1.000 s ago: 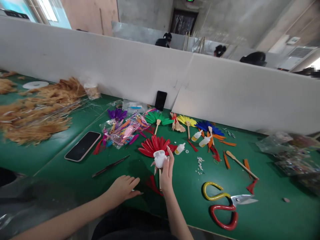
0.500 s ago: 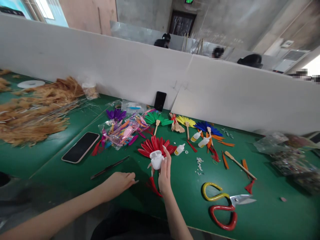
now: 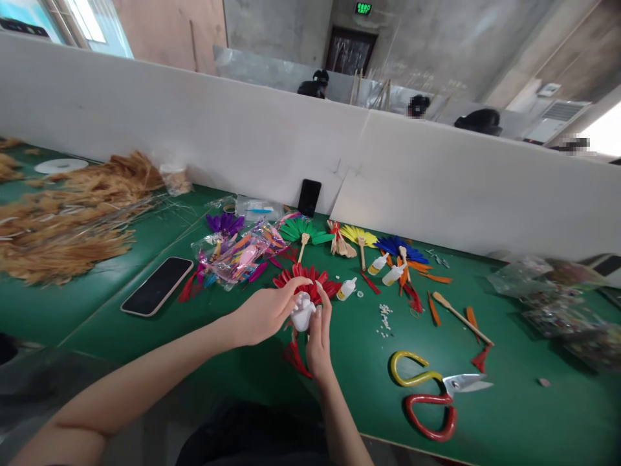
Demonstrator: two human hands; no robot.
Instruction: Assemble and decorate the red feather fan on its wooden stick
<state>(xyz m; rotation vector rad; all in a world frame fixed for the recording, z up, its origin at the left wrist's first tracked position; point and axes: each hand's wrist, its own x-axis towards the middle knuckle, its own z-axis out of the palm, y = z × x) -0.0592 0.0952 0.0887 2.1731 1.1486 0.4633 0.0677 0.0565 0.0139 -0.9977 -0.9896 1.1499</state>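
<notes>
A white earbud case [image 3: 301, 318] is held upright in my right hand [image 3: 320, 336], its lid raised. The fingers of my left hand [image 3: 264, 314] are closed over the top of the case; whether they pinch an earbud is hidden. Just behind the hands lies a fan of red petal-like pieces [image 3: 327, 285], partly covered by my fingers. Its red tassel [image 3: 295, 359] hangs below the case on the green table. To the right of the red fan a small white glue bottle [image 3: 346, 289] lies on its side.
Green [image 3: 304, 230], yellow [image 3: 358, 234] and blue fans [image 3: 400, 249] lie behind. Large scissors [image 3: 446, 388] and white beads [image 3: 385, 317] are right; a phone [image 3: 158, 286] and bagged colored pieces [image 3: 242, 252] left. A white partition [image 3: 242, 129] borders the table.
My left hand has moved right and up from the table to the earbud case, and its fingers now close over the case's top. The right hand keeps holding the case.
</notes>
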